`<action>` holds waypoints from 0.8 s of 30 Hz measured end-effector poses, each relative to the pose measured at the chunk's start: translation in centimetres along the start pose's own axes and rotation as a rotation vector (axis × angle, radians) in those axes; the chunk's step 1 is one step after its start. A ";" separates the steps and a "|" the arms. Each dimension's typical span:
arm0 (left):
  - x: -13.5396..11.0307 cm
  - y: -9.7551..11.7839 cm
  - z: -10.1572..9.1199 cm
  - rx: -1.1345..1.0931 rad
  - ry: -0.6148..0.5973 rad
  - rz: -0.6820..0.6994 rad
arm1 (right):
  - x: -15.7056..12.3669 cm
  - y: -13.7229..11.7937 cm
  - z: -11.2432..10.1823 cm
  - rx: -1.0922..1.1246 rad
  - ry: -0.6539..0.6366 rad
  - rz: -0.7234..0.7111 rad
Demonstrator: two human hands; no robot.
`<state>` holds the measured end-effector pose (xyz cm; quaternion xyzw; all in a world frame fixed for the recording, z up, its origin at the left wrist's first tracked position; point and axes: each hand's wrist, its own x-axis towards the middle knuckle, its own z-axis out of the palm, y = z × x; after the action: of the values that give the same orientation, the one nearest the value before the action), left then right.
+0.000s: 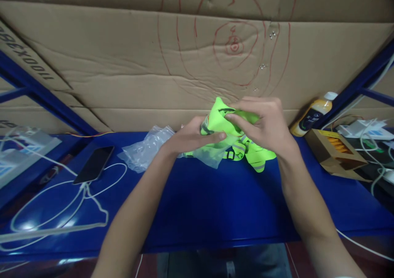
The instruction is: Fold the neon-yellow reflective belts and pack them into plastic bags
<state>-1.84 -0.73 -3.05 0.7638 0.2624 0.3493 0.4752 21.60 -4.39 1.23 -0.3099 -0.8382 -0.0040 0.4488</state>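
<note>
A bunched neon-green reflective vest [221, 122] with grey stripes and a black buckle is between my hands above the blue table [215, 212]. My left hand [197, 134] is closed around its left side, thumb lying across the front. My right hand [261, 120] pinches the upper fabric between thumb and fingers. Part of the vest hangs down below the right hand, striped straps folded together. A thin clear plastic bag [211, 155] hangs below the left hand, against the green fabric. Another crumpled clear plastic bag [147, 149] lies left of the left wrist.
On the left lies a phone [94, 164] with looped white cables. At the right stand a leaning juice bottle [314, 114] and an open cardboard box [335, 153] with orange contents. Cardboard [123, 64] with red-drawn rings walls the back, between blue metal posts [46, 91].
</note>
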 end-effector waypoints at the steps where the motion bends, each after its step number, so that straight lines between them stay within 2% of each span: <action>1: 0.0 0.0 0.0 0.016 -0.003 0.004 | 0.0 -0.1 -0.1 -0.002 -0.040 0.015; 4: -0.1 0.0 0.5 0.042 0.000 0.026 | 0.0 -0.4 -0.7 -0.007 -0.188 0.022; 6: -0.1 0.1 1.0 0.017 0.000 0.009 | 0.1 -0.4 -1.0 -0.004 -0.239 -0.001; 11: -0.2 0.4 1.9 -0.130 0.080 -0.039 | 0.2 0.1 -1.1 0.022 -0.157 -0.023; 16: -0.1 -0.3 1.9 -0.262 0.084 -0.043 | 0.1 0.3 -1.4 0.026 -0.107 -0.048; 21: -0.3 -0.4 1.5 -0.261 0.085 -0.086 | 0.0 -0.3 -1.9 -0.062 -0.186 -0.046; 24: -0.3 0.0 1.2 -0.204 0.046 -0.051 | 0.0 -0.7 -2.1 -0.051 -0.254 -0.051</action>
<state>-1.09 -1.66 -3.51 0.6962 0.2556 0.3795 0.5531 22.82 -5.53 2.63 -0.2977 -0.8956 0.0028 0.3306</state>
